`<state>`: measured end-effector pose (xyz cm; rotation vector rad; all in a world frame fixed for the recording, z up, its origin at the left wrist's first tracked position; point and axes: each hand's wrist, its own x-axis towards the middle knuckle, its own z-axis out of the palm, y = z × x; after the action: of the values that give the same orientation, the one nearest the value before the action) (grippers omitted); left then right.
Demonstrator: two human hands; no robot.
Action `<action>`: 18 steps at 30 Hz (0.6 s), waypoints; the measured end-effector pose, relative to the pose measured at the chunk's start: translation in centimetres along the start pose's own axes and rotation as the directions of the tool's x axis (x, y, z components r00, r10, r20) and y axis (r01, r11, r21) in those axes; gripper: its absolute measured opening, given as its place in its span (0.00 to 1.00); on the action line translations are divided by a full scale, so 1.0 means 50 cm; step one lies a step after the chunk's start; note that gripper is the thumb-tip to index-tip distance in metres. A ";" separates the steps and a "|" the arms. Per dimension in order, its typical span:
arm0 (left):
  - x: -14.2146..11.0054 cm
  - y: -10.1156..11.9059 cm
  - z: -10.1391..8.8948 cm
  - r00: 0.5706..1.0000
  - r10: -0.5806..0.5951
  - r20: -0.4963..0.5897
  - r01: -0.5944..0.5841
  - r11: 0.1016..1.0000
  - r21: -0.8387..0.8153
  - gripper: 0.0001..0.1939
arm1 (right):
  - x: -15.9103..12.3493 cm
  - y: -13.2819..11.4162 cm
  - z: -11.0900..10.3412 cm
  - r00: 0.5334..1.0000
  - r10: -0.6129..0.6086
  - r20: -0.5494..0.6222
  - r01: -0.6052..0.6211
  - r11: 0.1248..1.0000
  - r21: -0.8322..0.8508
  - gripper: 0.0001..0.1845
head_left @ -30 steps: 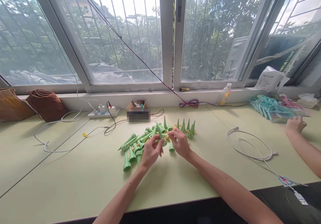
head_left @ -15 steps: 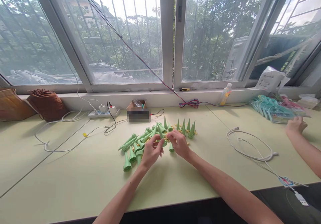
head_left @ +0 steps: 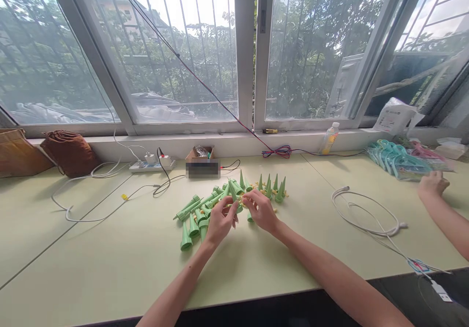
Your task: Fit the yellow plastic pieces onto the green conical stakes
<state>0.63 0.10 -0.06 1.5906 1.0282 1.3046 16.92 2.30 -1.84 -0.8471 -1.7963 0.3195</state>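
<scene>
My left hand (head_left: 223,218) is closed round the lower part of a green plastic watering spike (head_left: 233,191), its point upward. Close beside it, the fingers of my right hand (head_left: 261,209) are pinched on a small yellow valve piece (head_left: 243,198), against the side of that spike; the fingertips partly cover it. To the left lies a heap of green spikes (head_left: 193,230), some with yellow parts among them. Several more spikes (head_left: 280,190) stand point-up behind my right hand, with small yellow pieces (head_left: 286,194) scattered around their bases.
Behind the heap sit a small cardboard box (head_left: 208,152) and a power strip (head_left: 152,165). A white cable (head_left: 366,224) lies coiled on the right. Another person's hand (head_left: 433,184) rests by bagged teal items (head_left: 399,161). A bottle (head_left: 329,139) stands near the window.
Both hands stay in nearly the same place. The held spike has tilted slightly to the left, and my right fingers have shifted a little toward it.
</scene>
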 end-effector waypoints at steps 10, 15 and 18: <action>0.000 -0.003 -0.002 1.000 -0.014 -0.020 0.015 0.999 0.032 0.16 | -0.002 0.003 0.002 1.000 0.001 0.001 -0.001 1.000 0.028 0.12; -0.001 -0.013 -0.004 0.999 -0.008 -0.032 0.010 0.998 0.064 0.15 | -0.003 0.005 0.003 1.000 -0.004 0.001 0.003 0.999 0.036 0.11; 0.000 -0.019 -0.006 0.999 0.007 -0.039 -0.003 0.996 0.092 0.14 | -0.004 0.006 0.004 1.000 -0.008 0.009 0.007 0.999 0.034 0.10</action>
<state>0.26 0.44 -0.89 1.6429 1.1229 1.3130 16.91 2.42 -2.21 -0.8161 -1.7973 0.3483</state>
